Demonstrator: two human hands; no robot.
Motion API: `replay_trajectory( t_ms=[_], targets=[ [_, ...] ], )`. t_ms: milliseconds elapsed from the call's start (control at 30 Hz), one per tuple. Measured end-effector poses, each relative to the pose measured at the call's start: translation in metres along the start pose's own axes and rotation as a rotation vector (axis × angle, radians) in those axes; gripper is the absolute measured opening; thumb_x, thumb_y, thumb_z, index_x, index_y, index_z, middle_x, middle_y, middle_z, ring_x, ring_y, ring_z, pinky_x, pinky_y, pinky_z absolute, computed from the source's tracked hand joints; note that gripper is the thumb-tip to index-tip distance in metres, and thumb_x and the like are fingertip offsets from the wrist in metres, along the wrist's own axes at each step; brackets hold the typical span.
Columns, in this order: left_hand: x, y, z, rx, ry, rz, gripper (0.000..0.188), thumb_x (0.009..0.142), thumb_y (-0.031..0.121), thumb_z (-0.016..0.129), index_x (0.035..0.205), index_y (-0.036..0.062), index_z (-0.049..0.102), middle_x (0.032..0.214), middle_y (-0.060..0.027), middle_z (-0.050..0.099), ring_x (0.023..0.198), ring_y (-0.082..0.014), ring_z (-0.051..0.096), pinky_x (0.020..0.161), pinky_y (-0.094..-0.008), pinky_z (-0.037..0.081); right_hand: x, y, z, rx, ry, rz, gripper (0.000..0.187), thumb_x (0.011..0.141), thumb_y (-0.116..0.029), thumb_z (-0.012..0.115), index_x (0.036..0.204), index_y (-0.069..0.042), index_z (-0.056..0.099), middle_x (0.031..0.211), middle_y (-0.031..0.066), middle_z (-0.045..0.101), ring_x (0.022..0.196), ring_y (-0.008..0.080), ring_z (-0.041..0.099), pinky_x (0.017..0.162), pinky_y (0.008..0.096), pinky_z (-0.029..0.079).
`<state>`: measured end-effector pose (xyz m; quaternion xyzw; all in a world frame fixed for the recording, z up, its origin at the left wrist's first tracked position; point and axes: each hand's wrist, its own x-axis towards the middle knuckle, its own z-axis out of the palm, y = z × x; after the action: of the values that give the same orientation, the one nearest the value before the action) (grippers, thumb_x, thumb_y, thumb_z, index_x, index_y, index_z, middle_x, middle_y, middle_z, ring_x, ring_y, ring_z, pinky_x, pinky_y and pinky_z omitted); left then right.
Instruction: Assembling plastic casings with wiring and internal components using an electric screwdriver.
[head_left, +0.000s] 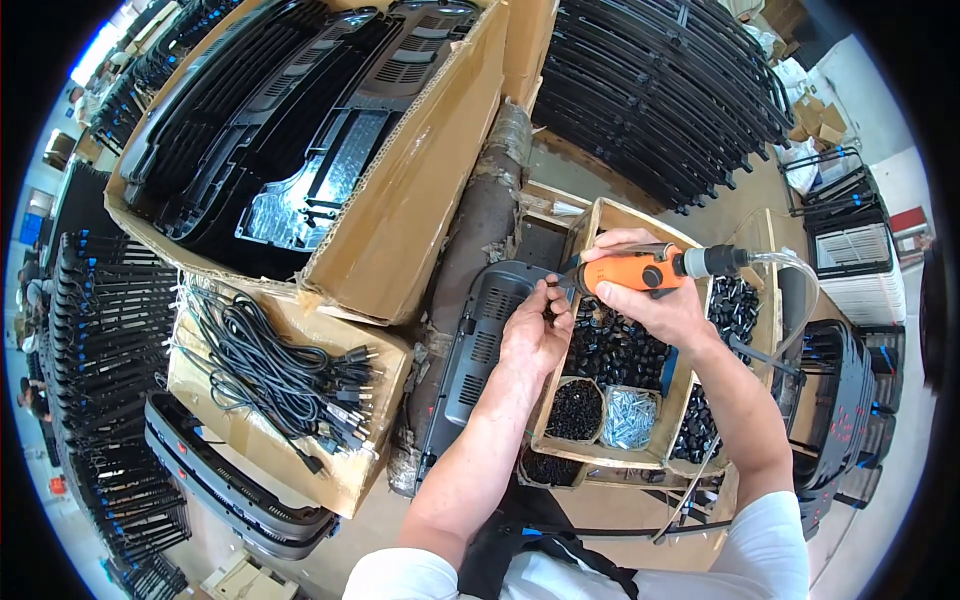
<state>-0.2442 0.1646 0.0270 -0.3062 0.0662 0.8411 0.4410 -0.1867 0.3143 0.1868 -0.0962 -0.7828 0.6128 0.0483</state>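
An orange air screwdriver (620, 272) is gripped in my right hand (660, 308), lying level with its tip to the left and a clear hose at its rear end. Its tip meets the upper right end of a dark grey vented plastic panel (492, 310). Right at that spot my left hand (537, 328) is closed, fingertips pinched around something small and dark that I cannot make out. The panel rests along a worn, wrapped beam (482, 212), partly behind my left forearm. Beneath the screwdriver, a wooden bin (597, 455) holds black plastic parts (612, 350).
Small black screws (574, 410) and silvery screws (629, 418) sit in the bin's front tubs. At the upper left, a cardboard box (400, 210) holds black panels. Coiled black power cords (270, 345) lie on a carton. Stacked black frames (670, 90) stand at the back.
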Motion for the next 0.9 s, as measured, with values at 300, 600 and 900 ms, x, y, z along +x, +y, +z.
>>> replay_trajectory(
  t_ms=[300,600,900],
  targets=[
    [0.001,0.01,0.003,0.049,0.001,0.032,0.03,0.113,0.037,0.053,0.118,0.0097,0.063,0.082,0.0015,0.058,0.068,-0.0122,0.051,0.06,-0.0253,0.045,0.022,0.004,0.021,-0.024,-0.002,-0.007,0.043,0.089,-0.013,0.081,0.128,-0.002,0.066,0.122,0.0102,0.073,0.117,0.0163,0.068,0.107,0.0355,0.052],
    [-0.046,-0.009,-0.017,0.389,-0.007,0.104,0.031,0.115,0.029,0.045,0.117,0.0036,0.063,0.101,-0.0092,0.07,0.083,-0.0179,0.066,0.07,-0.0317,0.056,0.047,0.038,0.031,-0.009,0.011,-0.038,0.047,0.088,-0.012,0.084,0.129,-0.002,0.065,0.121,0.0086,0.072,0.117,0.0161,0.067,0.104,0.0343,0.054],
    [-0.063,-0.006,-0.053,0.529,-0.125,0.072,0.031,0.112,0.03,0.056,0.121,0.003,0.068,0.095,-0.0018,0.065,0.075,-0.0107,0.06,0.065,-0.025,0.05,0.06,0.032,0.043,-0.159,-0.069,-0.018,0.033,0.086,-0.015,0.084,0.114,-0.005,0.069,0.115,0.007,0.072,0.108,0.0161,0.067,0.098,0.0348,0.054]
  ],
)
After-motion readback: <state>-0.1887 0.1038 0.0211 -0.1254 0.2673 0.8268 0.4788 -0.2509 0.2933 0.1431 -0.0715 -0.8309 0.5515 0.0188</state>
